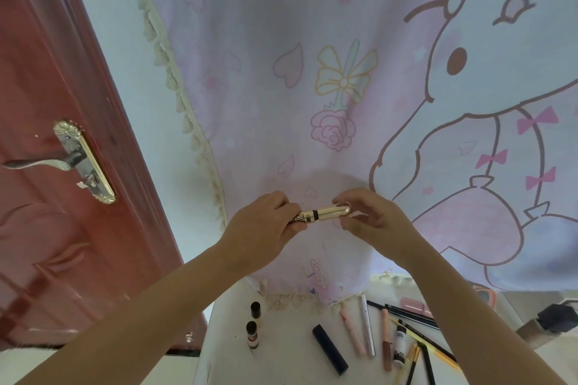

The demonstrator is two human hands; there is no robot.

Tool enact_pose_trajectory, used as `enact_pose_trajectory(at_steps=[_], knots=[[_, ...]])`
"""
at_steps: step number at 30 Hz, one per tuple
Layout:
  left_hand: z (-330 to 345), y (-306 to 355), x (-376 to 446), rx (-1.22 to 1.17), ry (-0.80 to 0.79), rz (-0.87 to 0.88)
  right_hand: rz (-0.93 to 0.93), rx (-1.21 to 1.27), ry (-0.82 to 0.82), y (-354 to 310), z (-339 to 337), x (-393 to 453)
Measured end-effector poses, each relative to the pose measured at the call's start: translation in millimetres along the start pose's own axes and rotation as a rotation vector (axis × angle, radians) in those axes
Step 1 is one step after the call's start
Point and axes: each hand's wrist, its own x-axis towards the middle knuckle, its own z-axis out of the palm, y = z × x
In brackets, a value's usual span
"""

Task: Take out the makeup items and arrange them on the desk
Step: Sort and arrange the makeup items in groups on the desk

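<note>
A: Where was the gold tube [322, 213] at that point?

B: Up in the air between both hands, lying roughly level. The left hand [266, 228] had its fingers curled round the printed end, and the right hand [372, 219] pinched the plain gold end with fingertips and thumb. Neither hand was loose; both were grasping the tube.

A: And the desk [281, 359]?

B: Well below the grip, toward the person. Below and left of the held tube stood two small dark-capped bottles [252, 327], one behind the other. Almost straight beneath the grip lay a dark rectangular stick [330, 348]. Below and to the right lay a pink tube [353, 334], a thin white pen [367, 327], a peach gloss tube [386, 341] and a small white bottle [399, 345], then a loose spread of dark and yellow pencils [416, 331]. Farther right sat a pink case [416, 306], partly hidden.

A: So how far along would you judge it?

B: Well into it, I'd say. A good many items were already out and set in a rough row. The gold tube was not yet placed. The pencils looked less tidy than the rest and might have wanted straightening. I couldn't see any bag or pouch, so I couldn't tell how much remained inside.

A: What was behind the hands?

B: A pastel cartoon cloth [344, 87] hanging down to the desk's far edge, and a red door [62, 166] off to the left.
</note>
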Motion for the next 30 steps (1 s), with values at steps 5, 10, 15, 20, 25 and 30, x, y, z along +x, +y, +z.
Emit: enact_pose_trajectory(at_steps=[5,10,15,20,25,30], knots=[[1.6,0.9,-0.7,0.037,-0.010,0.027,0.064,-0.107,-0.082,-3.6,2.4,5.4],[6.2,-2.3,-3.2,0.000,-0.012,0.018,-0.011,-0.086,-0.033,1.2,1.6,3.4],[16.1,-10.3,-7.2,-0.030,-0.011,0.010,0.088,0.116,-0.124,7.3,2.9,1.7],[24.6,-9.3,-8.8,-0.047,-0.053,-0.018,0.118,-0.075,-0.096,7.3,7.4,0.4],[37.3,-7.4,-13.8,-0.063,-0.170,-0.086,0.150,0.059,-0.103,18.0,6.1,-10.4],[61.7,-1.6,-27.9,-0.213,-0.330,-0.221,0.395,-0.004,-0.066,47.4,5.0,-29.7]])
